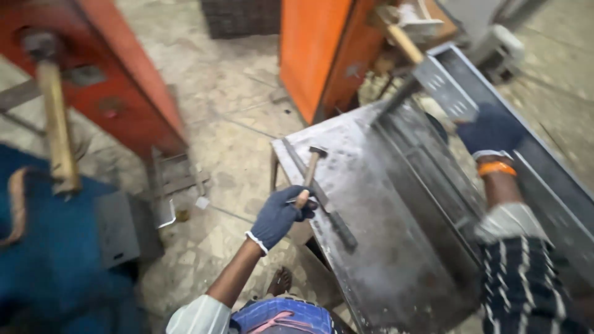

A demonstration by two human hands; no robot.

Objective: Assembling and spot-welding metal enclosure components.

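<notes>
Small hammer (311, 168) with a wooden handle and dark metal head, lying along the left part of a grey steel worktable (371, 247), head toward the far edge. Left hand (279, 215), in a dark blue glove, closed around the lower end of the handle, fingers curled tight on the wood. Just beside it, a long dark metal bar (322, 198) running along the table's left edge. Right hand (492, 131), also gloved in blue, with an orange wristband, pressed on the upper edge of a long grey metal channel (532, 167) at the table's right side; whether clamped or merely resting, hard to say through the blur. Tabletop scuffed, speckled and dusted pale. Below and to the left, a cracked stone floor (229, 93). Orange-red metal frames (133, 86) standing at upper left and top centre. Blue object (55, 260) at lower left with a second wooden-handled tool (57, 124) leaning over it.
</notes>
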